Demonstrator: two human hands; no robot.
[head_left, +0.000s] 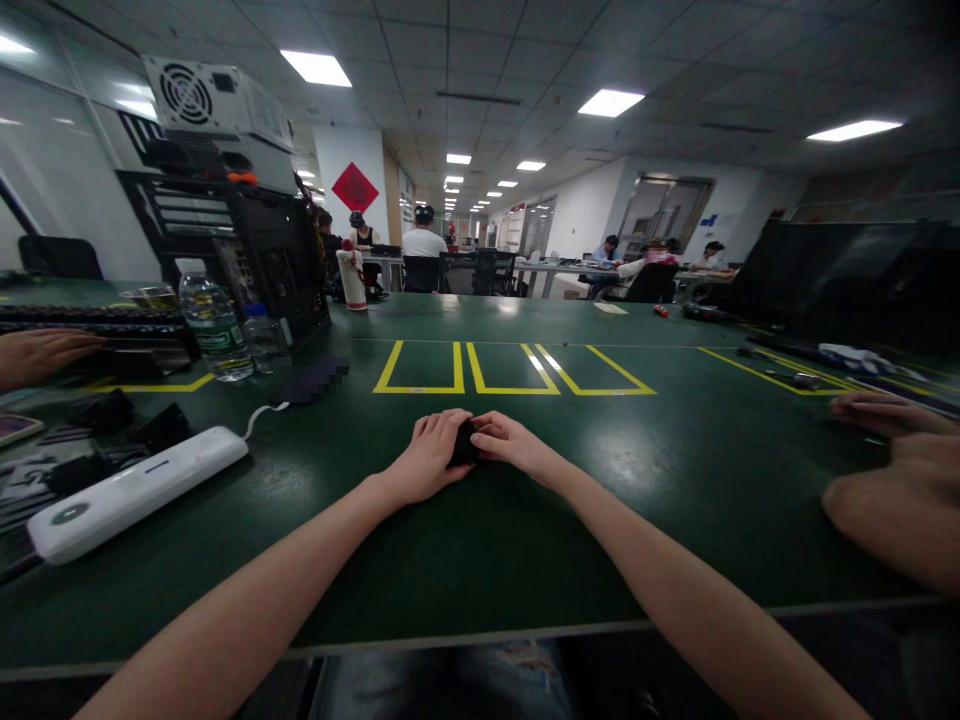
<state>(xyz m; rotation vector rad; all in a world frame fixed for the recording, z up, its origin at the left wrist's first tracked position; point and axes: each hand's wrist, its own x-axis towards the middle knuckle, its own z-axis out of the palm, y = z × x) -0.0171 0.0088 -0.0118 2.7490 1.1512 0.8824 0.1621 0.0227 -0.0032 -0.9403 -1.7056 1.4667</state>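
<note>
A small black object (463, 446) sits between my two hands, low over the green table (480, 540); its kind is hard to make out because fingers cover much of it. My left hand (429, 458) is curled around its left side, with the thumb along the bottom. From the right, the fingertips of my right hand (510, 443) press against it. Just beyond the hands, yellow tape outlines (510, 391) mark three open-topped boxes on the table.
At left lie a white power strip (142, 492) and a dark blurred slab (311, 380) with a white cable. Bottles (214, 325) stand by a black computer case (277, 250). Other people's hands rest at the far left (45, 355) and right (900, 470). A white cylinder (351, 278) stands behind.
</note>
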